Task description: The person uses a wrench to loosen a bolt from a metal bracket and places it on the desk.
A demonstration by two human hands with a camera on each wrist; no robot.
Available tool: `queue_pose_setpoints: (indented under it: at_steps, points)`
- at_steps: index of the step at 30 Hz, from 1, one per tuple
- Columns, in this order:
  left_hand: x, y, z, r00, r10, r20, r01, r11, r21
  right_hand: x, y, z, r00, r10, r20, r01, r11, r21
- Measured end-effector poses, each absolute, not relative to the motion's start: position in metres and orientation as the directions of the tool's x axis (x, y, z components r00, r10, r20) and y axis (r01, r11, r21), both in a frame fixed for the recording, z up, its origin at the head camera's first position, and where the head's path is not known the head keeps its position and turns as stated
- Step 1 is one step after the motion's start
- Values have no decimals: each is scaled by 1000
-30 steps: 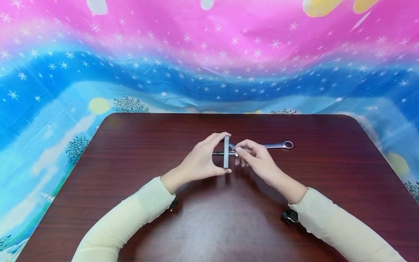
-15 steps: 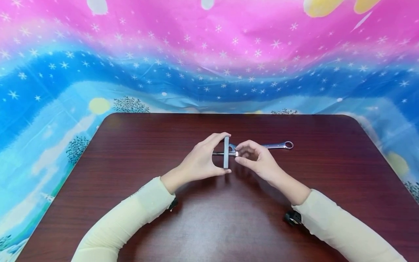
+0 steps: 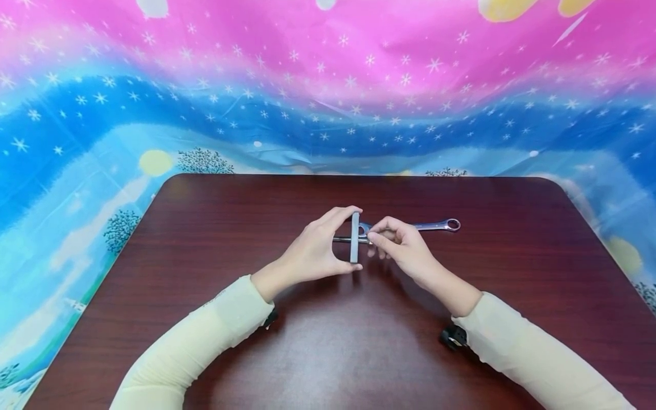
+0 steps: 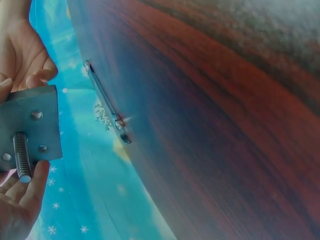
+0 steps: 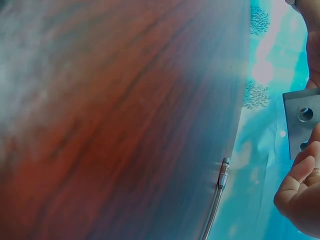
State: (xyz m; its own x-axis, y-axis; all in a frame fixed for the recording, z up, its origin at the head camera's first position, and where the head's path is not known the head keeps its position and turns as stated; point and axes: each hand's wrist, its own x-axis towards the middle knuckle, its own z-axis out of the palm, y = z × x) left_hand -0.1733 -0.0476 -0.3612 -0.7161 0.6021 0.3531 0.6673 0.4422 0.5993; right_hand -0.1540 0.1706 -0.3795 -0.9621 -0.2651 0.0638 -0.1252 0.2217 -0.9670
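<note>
In the head view my left hand (image 3: pixel 312 247) holds a thick grey metal plate (image 3: pixel 355 238) on edge, thumb below and fingers above. The left wrist view shows several holes in the plate and a bolt (image 4: pixel 22 157) standing out through it, its threaded end bare. On the plate's other side, my right hand (image 3: pixel 402 247) pinches the bolt's head between thumb and fingers, which cover most of it. The right wrist view shows the curled fingers (image 5: pixel 302 182) beside the plate, but not the bolt head. Both hands are above the table.
A combination wrench (image 3: pixel 435 226) lies on the dark wooden table (image 3: pixel 246 210) behind the right hand, partly hidden by it. A patterned pink and blue cloth (image 3: pixel 287 97) hangs beyond the table's far edge.
Half a second ago my right fingers were spread away from the bolt head; now they pinch it again, as they did one second ago. My left hand and the plate stay put.
</note>
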Motion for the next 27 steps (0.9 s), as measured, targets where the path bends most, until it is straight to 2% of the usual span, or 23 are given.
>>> queue_pose_setpoints:
  at_steps: [7, 15, 27]
  points:
    - [-175, -48, -362, -733, 584, 349, 656, 469, 591, -153, 172, -380, -953, -271, 134, -206, 260, -943]
    - [-175, -47, -362, -715, 595, 367, 675, 454, 581, -152, 175, -380, -956, -285, 77, -142, 214, -967]
    - [-172, -45, -362, -712, 595, 372, 674, 433, 598, -152, 173, -378, -959, -264, 104, -169, 237, -957]
